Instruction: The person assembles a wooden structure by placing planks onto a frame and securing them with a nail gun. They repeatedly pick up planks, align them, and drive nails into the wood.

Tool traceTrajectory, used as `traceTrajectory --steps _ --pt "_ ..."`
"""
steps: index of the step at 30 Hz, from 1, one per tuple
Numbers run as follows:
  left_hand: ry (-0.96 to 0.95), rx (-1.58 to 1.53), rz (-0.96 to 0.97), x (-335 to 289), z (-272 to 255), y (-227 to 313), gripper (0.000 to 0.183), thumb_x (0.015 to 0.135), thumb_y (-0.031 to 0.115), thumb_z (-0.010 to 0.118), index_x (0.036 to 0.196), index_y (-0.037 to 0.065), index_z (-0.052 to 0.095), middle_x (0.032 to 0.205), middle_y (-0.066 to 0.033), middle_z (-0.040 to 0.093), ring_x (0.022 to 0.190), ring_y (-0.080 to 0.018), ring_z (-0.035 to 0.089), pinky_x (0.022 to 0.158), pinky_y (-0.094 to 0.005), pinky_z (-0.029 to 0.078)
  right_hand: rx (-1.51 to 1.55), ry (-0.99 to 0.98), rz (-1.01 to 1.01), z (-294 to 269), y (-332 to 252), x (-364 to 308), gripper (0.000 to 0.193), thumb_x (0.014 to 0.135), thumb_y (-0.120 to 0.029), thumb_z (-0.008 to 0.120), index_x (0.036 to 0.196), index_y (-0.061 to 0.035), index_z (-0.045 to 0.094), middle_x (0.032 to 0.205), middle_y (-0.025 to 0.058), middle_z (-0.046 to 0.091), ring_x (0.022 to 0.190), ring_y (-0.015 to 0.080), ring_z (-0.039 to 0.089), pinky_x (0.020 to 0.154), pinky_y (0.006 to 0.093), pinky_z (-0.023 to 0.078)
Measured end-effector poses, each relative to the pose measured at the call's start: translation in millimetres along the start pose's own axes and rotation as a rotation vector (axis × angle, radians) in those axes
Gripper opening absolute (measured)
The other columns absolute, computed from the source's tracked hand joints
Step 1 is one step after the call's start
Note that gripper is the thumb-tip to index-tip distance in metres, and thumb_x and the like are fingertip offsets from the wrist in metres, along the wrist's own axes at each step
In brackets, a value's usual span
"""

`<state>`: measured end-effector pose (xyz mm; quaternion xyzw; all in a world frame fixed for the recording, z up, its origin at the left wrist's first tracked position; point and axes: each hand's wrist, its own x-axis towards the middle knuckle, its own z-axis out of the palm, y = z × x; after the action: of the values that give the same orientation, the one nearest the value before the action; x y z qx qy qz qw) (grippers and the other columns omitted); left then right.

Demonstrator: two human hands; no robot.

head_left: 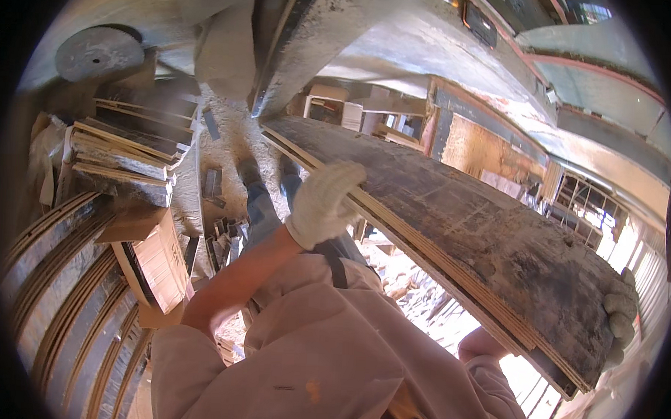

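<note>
A long stack of thin, dark-faced plywood boards (461, 214) slants across in front of me, from the upper middle to the lower right. Its pale layered edge faces my body, and the top face is scuffed and dusty. My left hand (327, 200), in a whitish work glove, is closed over the near edge toward the stack's left end. At the other end my right hand (621, 317), also gloved, curls its fingers round the boards' right end. The boards hide most of my right forearm and that hand's palm.
Tall stacks of dark-faced boards (74, 296) fill the lower left, with a cardboard box (167, 266) beside them. More boards (127, 150) lie above, below a round grey disc (101, 53). Scraps litter the dusty floor (223, 146). A grey metal machine part (311, 53) stands ahead.
</note>
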<state>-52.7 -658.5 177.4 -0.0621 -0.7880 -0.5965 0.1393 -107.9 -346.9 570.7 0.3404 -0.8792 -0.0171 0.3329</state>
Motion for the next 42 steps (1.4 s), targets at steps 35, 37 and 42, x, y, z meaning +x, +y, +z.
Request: traceTrajectory --steps 35,37,42 --pt "0.305 0.550 -0.168 143.4 -58.5 -58.5 0.071 0.095 0.045 0.065 0.143 -0.003 0.044 0.134 -0.0308 0.056 0.121 -0.0485 0.053 0.106 -0.0541 0.042 0.193 0.529 0.111 229.1 -105.5 244.7 0.051 0.099 -0.026 0.058 0.140 0.0028 0.050 0.144 0.0242 0.051 0.136 0.0427 0.046 0.117 0.0547 0.032" --pt "0.117 0.406 -0.326 120.7 -48.7 -43.9 0.059 0.095 0.041 0.064 0.138 0.001 0.053 0.129 -0.0261 0.061 0.119 -0.0462 0.056 0.106 -0.0529 0.043 0.294 0.473 0.193 217.7 -102.3 170.2 0.058 0.095 -0.022 0.063 0.144 0.0035 0.048 0.148 0.0248 0.048 0.139 0.0446 0.043 0.119 0.0555 0.029" --pt "-0.110 0.782 -0.320 -74.8 -58.9 -180.6 0.040 0.094 0.038 0.065 0.109 0.002 0.070 0.101 -0.0233 0.072 0.091 -0.0406 0.069 0.083 -0.0515 0.054 0.264 0.098 0.341 217.8 -150.2 -87.1 0.019 0.096 -0.024 0.060 0.098 -0.0057 0.068 0.080 0.0101 0.061 0.081 0.0286 0.060 0.076 0.0483 0.049"
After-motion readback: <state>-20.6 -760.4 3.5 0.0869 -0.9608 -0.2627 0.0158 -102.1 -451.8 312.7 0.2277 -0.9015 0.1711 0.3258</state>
